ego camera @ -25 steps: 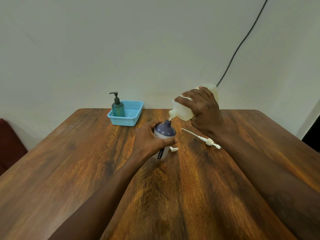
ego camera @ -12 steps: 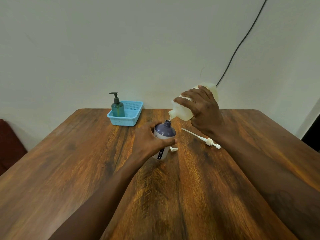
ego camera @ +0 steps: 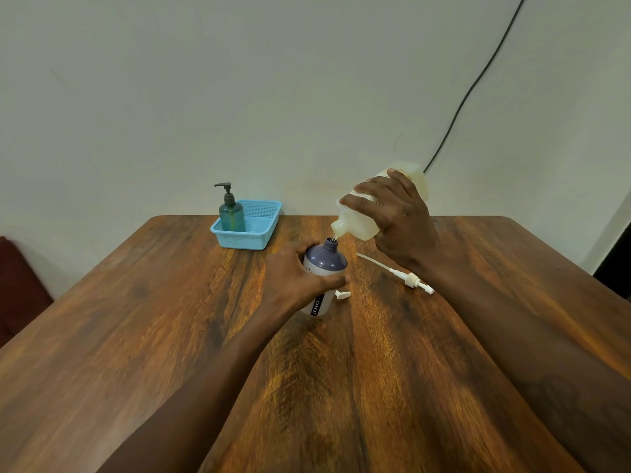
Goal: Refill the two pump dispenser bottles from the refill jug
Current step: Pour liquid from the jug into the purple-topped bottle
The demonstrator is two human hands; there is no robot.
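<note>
A purple-topped white bottle (ego camera: 325, 259) stands uncapped on the wooden table (ego camera: 170, 319), and my left hand (ego camera: 293, 279) grips its body. My right hand (ego camera: 397, 218) holds the pale translucent refill jug (ego camera: 358, 223) tilted down, its spout just over the bottle's open neck with a thin stream running in. The bottle's white pump head with its long tube (ego camera: 397, 273) lies on the table to the right. A green pump bottle (ego camera: 231, 213) with a dark pump stands in a light blue basket (ego camera: 259, 230) at the back.
A small white cap (ego camera: 342, 294) lies beside the purple bottle. A black cable (ego camera: 478, 80) runs up the wall at the right. A dark red seat (ego camera: 17, 285) sits past the table's left edge.
The jug is tipped a little steeper over the bottle's neck. Both hands stay in the same places.
</note>
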